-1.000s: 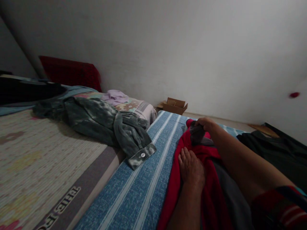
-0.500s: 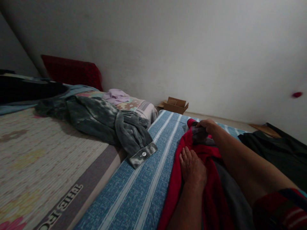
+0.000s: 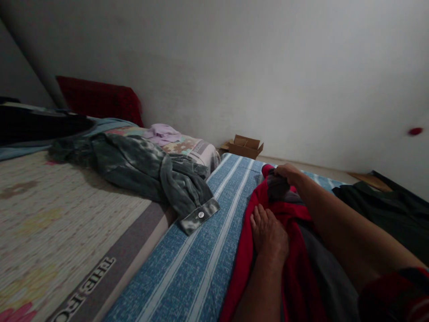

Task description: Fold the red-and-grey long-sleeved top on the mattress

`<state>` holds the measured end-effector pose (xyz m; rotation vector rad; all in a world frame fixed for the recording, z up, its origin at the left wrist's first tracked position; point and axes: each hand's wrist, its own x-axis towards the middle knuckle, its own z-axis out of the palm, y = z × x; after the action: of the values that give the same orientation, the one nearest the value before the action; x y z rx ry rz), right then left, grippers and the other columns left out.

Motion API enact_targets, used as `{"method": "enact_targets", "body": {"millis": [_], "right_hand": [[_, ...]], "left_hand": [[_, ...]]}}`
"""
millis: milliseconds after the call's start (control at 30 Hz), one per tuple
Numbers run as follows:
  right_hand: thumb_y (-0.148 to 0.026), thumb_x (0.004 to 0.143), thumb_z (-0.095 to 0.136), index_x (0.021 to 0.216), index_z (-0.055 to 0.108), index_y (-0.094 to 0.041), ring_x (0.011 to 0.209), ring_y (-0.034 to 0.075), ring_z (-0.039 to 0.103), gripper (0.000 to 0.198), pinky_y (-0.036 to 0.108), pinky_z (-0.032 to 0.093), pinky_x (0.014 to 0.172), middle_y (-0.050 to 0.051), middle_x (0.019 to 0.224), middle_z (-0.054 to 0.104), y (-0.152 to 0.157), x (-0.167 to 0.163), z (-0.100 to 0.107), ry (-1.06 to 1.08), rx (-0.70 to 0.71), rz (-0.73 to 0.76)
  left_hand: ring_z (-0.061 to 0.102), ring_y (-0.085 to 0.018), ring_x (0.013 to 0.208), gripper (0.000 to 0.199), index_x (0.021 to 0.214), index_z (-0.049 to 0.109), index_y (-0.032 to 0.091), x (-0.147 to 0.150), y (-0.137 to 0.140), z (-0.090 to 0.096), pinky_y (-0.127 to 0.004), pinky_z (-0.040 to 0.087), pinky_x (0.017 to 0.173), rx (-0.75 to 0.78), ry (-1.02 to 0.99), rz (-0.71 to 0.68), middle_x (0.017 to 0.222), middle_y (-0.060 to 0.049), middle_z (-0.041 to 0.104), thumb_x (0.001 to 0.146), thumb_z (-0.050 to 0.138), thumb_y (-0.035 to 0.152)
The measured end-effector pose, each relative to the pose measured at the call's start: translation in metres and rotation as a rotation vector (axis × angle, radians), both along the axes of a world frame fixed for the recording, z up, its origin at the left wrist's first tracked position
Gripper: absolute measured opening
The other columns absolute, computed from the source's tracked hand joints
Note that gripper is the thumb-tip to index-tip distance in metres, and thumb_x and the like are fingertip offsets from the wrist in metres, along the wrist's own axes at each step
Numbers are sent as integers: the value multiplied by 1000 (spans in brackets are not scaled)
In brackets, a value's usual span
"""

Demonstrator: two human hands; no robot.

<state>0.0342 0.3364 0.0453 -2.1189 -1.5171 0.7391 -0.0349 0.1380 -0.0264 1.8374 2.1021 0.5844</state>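
A red garment with a grey lining (image 3: 295, 255) lies spread on the blue striped bed cover (image 3: 201, 268); whether it is a jacket I cannot tell. My left hand (image 3: 270, 230) rests flat on the red cloth, fingers stretched forward and close together. Farther up, my right hand (image 3: 287, 173) has its fingers curled round a bunched grey part near the garment's far end. My right forearm crosses over the cloth from the right. The garment's near end runs out of view at the bottom.
On the floral bed (image 3: 83, 214) to the left lies a grey-green denim jacket (image 3: 134, 165), its cuff over the blue cover. Beyond are a lilac cloth (image 3: 162, 134), a dark red headboard-like object (image 3: 100, 100) and a cardboard box (image 3: 244, 146). Dark clothing (image 3: 385, 214) lies at right.
Almost nothing differs. Both hands keep their places on the garment; my right sleeve sits slightly lower and farther right.
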Motion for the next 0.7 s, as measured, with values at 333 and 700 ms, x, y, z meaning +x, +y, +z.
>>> {"method": "enact_targets", "body": {"millis": [333,700], "right_hand": [[-15,69,61,69,63,-13,57,18,58,3,23,40,45,4,55,55,0,0,-2,-82,22,34],[-17,67,65,67,62,-12,58,19,58,5,22,39,43,4,55,56,1,0,-3,11,27,54]], "left_hand": [[26,-28,137,47,134,45,8,0,0,-2,-45,23,112,25,0,3,147,-16,34,92,33,25],[26,-27,137,47,134,46,7,1,0,-2,-44,24,112,25,-7,16,147,-15,34,91,32,22]]}}
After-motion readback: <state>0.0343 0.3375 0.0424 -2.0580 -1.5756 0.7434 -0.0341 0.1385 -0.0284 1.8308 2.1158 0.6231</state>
